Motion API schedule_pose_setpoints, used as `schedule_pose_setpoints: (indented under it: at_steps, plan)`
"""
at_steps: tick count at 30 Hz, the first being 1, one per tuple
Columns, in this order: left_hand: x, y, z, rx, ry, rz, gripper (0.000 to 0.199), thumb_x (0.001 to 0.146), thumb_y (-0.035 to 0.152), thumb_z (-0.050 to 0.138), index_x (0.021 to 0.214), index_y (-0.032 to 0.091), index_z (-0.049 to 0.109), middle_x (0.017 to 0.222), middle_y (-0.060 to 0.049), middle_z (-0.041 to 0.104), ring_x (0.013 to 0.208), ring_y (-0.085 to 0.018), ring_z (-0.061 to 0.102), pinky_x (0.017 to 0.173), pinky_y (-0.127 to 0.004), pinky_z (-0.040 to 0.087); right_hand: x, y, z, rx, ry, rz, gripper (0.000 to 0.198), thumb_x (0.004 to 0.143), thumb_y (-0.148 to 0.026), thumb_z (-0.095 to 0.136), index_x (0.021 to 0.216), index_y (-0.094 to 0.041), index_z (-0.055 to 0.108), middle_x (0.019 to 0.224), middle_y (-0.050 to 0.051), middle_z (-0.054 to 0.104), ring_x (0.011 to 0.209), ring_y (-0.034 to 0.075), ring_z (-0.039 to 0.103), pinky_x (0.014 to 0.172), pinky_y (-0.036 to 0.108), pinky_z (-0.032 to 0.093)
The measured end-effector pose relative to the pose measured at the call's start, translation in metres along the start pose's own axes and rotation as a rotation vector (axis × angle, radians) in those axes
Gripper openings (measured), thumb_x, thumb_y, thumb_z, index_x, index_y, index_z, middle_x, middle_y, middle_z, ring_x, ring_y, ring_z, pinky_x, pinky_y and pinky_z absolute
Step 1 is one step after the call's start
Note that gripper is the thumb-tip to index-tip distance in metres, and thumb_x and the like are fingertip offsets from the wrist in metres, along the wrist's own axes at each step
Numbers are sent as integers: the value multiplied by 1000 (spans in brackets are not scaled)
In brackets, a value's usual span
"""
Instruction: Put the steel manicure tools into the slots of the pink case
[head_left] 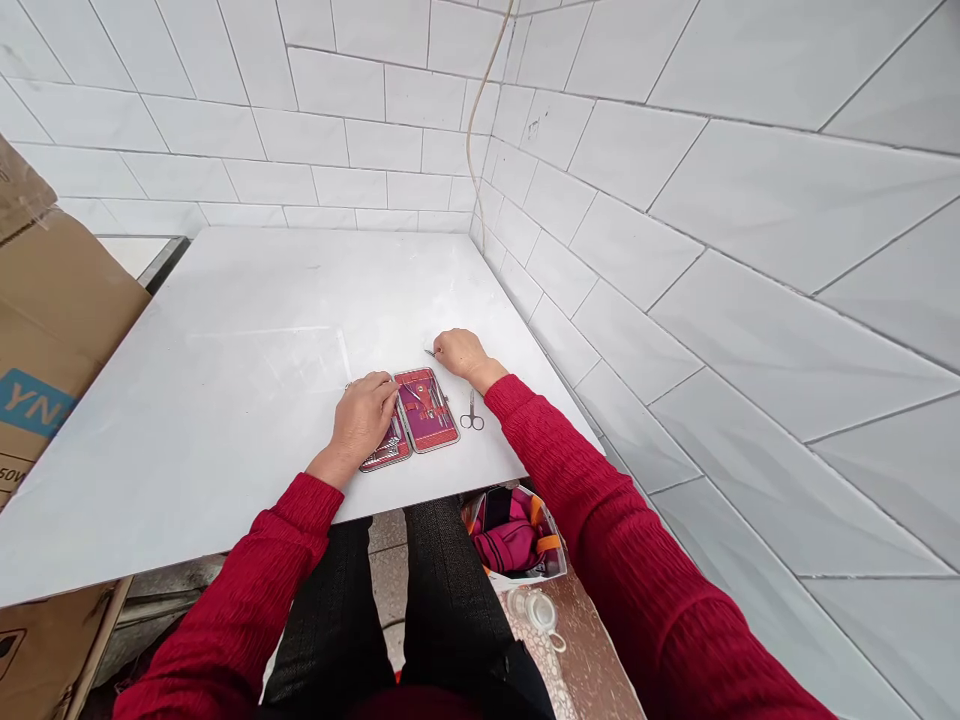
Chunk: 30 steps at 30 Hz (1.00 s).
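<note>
A small manicure case (433, 437) lies unfolded on the white table, red and purple inside, with metal nail tools strapped in both halves. My left hand (364, 415) is bent over its left half, gripping it and covering most of that side. To the right of the case, nail scissors (472, 412) lie on the table with their finger loops towards me. Beyond the scissors, my right hand (461, 352) is closed on a small metal tool (429, 352). Only the tool's thin tip sticks out to the left, so its kind is hidden.
The white table (225, 290) meets tiled walls at the back and right. A cardboard box (60, 290) stands at its left edge. Below the front edge, a bag (517, 540) holds pink cloth, with a clear lidded jar (538, 610) nearby. A cable (471, 140) hangs in the corner.
</note>
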<state>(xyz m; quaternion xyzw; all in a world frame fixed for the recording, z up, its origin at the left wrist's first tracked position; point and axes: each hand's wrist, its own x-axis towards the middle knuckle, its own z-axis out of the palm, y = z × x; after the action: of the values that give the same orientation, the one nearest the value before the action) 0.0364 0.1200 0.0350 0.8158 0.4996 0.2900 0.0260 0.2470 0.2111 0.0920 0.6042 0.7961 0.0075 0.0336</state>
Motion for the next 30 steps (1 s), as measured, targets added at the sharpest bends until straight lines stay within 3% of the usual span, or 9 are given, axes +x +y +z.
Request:
schedule_pose_setpoints:
  at_steps: [9,15,22,30]
  plan:
    - [4,-2,2,31,-34,49,35,103,26,40,113,20,73,124,-12,68,110,-29,64,93,-48,54,3,-4,0,48,-11,-4,28,98,-15,52,97,-15,80,102,14,79,89,22,68,70,29,41]
    - [6,-1,5,30,-35,65,34,102,25,41,112,21,73,122,-11,68,110,-29,63,93,-47,53,9,-6,4,52,-16,19,29,94,-9,53,107,-12,79,110,16,78,96,25,71,79,30,48]
    - [6,3,5,37,-43,68,35,102,25,40,107,21,75,119,-12,68,108,-30,62,94,-48,53,10,-10,5,-24,1,-69,26,92,-15,63,113,-10,78,114,22,76,108,32,71,92,36,50]
    - [7,6,3,47,-58,93,34,103,25,40,107,20,74,118,-12,68,106,-29,62,94,-48,53,6,-6,9,-72,11,-155,27,94,-12,56,109,-9,78,112,21,77,105,30,70,88,35,49]
